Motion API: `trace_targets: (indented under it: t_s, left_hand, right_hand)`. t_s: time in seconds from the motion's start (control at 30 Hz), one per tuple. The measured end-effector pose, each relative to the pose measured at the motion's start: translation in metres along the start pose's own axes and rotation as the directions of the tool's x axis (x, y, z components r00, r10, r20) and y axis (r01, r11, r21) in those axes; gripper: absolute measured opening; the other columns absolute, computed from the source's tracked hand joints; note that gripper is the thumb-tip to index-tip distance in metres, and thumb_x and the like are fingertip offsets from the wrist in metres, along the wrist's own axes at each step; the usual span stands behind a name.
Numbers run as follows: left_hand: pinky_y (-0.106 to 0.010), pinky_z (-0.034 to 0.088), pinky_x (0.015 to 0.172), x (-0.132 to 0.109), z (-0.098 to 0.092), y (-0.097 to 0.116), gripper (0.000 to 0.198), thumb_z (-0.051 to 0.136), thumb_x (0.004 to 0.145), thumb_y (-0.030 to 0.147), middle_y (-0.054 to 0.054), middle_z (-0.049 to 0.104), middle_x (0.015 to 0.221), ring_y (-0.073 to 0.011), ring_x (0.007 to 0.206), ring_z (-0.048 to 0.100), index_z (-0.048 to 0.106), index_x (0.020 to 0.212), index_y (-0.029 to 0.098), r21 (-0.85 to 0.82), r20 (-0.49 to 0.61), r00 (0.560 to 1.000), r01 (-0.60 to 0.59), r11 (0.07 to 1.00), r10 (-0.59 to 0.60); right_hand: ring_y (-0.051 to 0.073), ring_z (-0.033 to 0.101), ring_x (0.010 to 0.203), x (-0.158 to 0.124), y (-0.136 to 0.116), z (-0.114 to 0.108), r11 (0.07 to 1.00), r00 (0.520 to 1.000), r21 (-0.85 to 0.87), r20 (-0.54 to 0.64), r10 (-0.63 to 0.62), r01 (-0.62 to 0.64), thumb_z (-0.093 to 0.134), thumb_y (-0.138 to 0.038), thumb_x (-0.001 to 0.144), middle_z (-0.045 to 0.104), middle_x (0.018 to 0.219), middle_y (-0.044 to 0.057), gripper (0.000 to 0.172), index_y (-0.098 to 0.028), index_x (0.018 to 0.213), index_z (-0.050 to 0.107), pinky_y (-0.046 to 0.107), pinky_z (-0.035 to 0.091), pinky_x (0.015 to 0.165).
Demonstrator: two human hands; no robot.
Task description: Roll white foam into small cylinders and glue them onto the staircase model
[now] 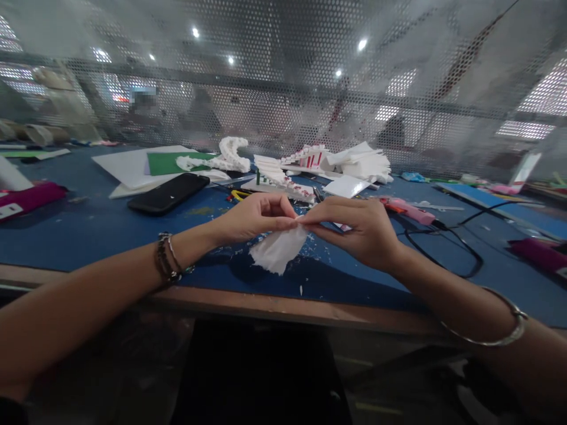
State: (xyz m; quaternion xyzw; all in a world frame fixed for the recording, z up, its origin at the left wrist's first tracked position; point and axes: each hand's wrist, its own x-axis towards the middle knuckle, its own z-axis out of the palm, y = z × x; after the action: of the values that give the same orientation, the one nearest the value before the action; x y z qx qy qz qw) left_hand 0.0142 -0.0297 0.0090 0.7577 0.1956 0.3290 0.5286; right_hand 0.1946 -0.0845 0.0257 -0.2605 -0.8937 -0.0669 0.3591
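A thin white piece of tissue paper (280,248) hangs over the near part of the blue table, its lower edge ragged. My left hand (254,219) pinches its top edge between thumb and fingers. From the other side, my right hand (357,227) pinches the same edge, and the fingertips of both hands meet there. Behind my hands lies a white crafted piece with a stepped, ruffled surface (283,180). A pink glue gun (410,211) rests to the right of my right hand.
A black phone (169,193) lies left on the blue table (110,236), near white sheets (128,165) and a green sheet (162,162). White paper strips (363,162) are piled at the back. A black cable (443,260) loops on the right. Scraps litter the table before me.
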Motion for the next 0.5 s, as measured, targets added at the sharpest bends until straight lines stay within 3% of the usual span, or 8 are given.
trace_targets:
  t_s: [0.3,0.5]
  left_hand:
    - [-0.015,0.04,0.054,0.0011,-0.0024,-0.0045,0.006,0.059,0.067,0.016,0.005,0.057,0.061,-0.0042,0.056,0.052,0.052,0.067,0.015,-0.002,0.044,0.999,-0.021,1.0,0.021]
    - [-0.016,0.04,0.054,0.0003,-0.0027,-0.0045,0.007,0.058,0.067,0.016,0.004,0.057,0.061,-0.0052,0.056,0.052,0.051,0.066,0.015,0.029,0.038,0.999,-0.018,0.999,0.017]
  right_hand:
    - [0.01,0.058,0.069,-0.0027,0.0005,0.002,0.991,0.997,-0.104,-0.021,-0.081,0.078,0.053,-0.013,0.079,0.064,0.074,0.004,0.008,-0.018,0.08,0.06,0.021,0.046,0.061]
    - [0.01,0.057,0.069,0.0005,0.0015,0.0008,0.999,0.999,0.024,0.041,-0.031,0.03,0.054,-0.011,0.077,0.063,0.072,0.005,0.007,-0.013,0.076,0.061,0.022,0.046,0.064]
